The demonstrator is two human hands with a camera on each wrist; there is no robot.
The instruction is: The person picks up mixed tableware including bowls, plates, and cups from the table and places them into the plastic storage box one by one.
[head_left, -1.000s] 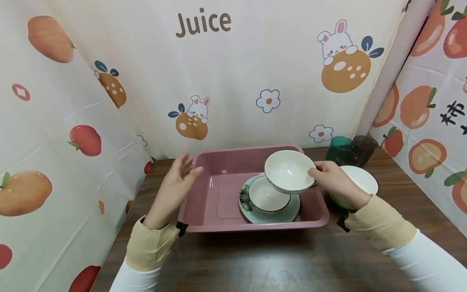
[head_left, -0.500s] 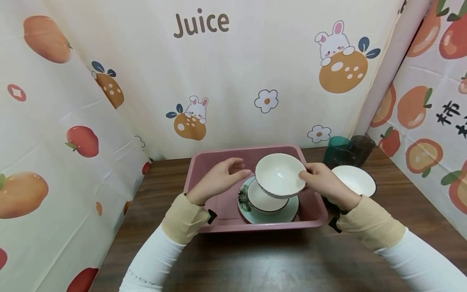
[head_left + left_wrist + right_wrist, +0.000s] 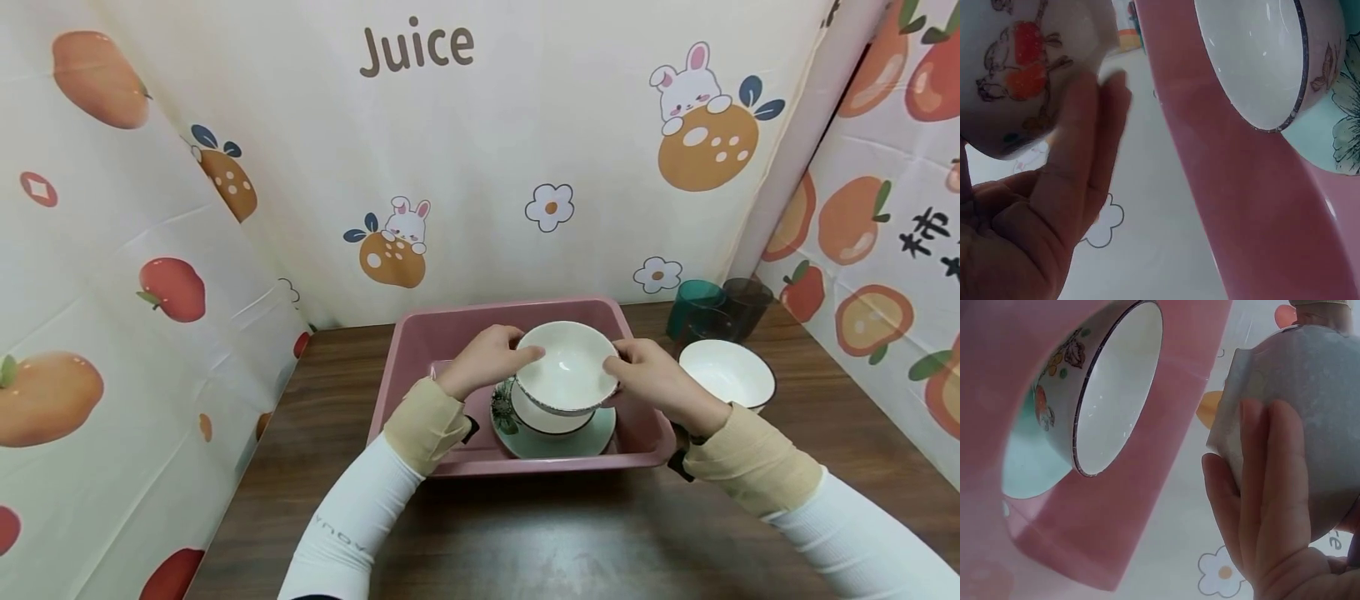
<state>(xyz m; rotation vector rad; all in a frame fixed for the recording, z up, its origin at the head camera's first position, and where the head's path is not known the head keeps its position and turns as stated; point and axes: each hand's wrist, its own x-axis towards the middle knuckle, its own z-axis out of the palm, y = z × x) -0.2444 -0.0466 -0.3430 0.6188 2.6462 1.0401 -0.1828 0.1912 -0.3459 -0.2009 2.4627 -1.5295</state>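
A white bowl point(image 3: 567, 367) with a dark speckled rim is held up over the pink basin point(image 3: 427, 468). My left hand point(image 3: 487, 360) grips its left side, thumb over the rim and fingers beneath. On the opposite side my right hand point(image 3: 656, 379) holds the rim the same way. Painted figures show on the outside of the held bowl point(image 3: 1022, 69) in the left wrist view. Below it, partly hidden, a second white bowl point(image 3: 551, 421) sits on a pale green plate point(image 3: 600, 442) with a dark flower. The plate lies inside the basin's right half.
Right of the basin, another white bowl point(image 3: 731, 371) stands on the wooden table point(image 3: 525, 542). Behind it are a teal cup point(image 3: 686, 310) and a dark cup point(image 3: 746, 304). A printed fabric backdrop point(image 3: 480, 150) rises behind and at both sides.
My left hand has moved right, from the basin's left edge to the bowl, and has taken hold of its left side. My right hand has brought the bowl slightly left and down.
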